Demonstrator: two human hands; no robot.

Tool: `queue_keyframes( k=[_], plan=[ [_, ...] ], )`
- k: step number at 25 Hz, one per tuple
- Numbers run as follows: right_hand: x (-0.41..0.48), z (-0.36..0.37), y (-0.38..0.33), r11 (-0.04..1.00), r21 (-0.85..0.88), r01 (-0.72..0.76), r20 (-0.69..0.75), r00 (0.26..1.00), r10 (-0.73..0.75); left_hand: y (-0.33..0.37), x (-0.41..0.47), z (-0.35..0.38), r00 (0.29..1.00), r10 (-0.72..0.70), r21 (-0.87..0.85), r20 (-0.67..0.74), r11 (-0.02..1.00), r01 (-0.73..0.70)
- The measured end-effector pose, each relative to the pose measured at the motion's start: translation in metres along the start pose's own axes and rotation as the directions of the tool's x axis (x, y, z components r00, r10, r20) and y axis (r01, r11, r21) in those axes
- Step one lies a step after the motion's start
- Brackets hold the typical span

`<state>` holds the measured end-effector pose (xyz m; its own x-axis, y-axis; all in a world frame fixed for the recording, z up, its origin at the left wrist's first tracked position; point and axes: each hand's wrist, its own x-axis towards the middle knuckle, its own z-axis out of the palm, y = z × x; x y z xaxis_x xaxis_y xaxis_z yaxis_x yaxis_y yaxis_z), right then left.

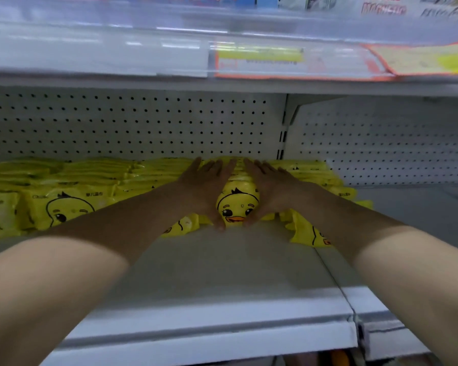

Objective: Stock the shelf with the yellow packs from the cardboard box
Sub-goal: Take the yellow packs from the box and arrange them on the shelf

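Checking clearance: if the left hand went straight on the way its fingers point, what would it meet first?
Likely the holed back wall, right behind the yellow packs the left hand rests on; depth is unclear.

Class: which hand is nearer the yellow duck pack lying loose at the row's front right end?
Right. The right hand presses the centre stack on its right side, just left of the loose duck pack; the left hand presses the stack's left side, farther away.
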<state>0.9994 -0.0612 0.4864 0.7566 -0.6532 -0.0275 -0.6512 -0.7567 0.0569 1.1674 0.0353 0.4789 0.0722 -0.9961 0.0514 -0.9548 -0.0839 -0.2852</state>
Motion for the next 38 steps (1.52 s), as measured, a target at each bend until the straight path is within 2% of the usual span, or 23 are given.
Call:
queue_keyframes(
  k=[5,17,20,24,27,31,34,38],
  plan=[
    [0.009,0.013,-0.006,0.999,-0.044,-0.032,-0.097,0.995,0.027,-0.005,0.015,0.009,1.0,-0.019,0.047,-0.021,0.999,0.02],
    [0.016,0.014,-0.008,0.994,-0.095,-0.058,-0.117,0.992,0.047,-0.003,0.019,0.006,0.996,-0.059,0.116,-0.073,0.991,0.067],
    [0.001,0.007,-0.001,1.0,-0.02,-0.003,-0.117,0.993,0.0,0.009,0.009,-0.001,0.995,-0.1,0.136,-0.027,0.985,0.103],
    [-0.039,-0.019,0.05,0.987,0.163,0.009,-0.165,0.986,0.018,0.035,0.0,-0.024,0.995,-0.094,0.007,-0.022,0.996,0.094],
    [-0.072,-0.029,0.105,0.988,0.146,-0.042,-0.107,0.993,0.058,0.075,0.005,-0.046,0.999,-0.025,-0.17,-0.041,0.985,0.018],
    [-0.095,-0.022,0.149,0.994,0.11,-0.029,0.065,0.998,0.022,0.131,0.018,-0.057,0.998,0.054,-0.279,-0.018,0.959,-0.056],
    [-0.099,-0.005,0.162,0.998,0.05,0.042,0.104,0.993,-0.047,0.158,0.031,-0.057,0.998,0.055,-0.24,0.025,0.97,-0.047],
    [-0.094,0.013,0.175,0.99,-0.052,0.13,0.062,0.99,-0.127,0.173,0.047,-0.051,0.996,-0.007,-0.167,0.092,0.986,0.022]
  ],
)
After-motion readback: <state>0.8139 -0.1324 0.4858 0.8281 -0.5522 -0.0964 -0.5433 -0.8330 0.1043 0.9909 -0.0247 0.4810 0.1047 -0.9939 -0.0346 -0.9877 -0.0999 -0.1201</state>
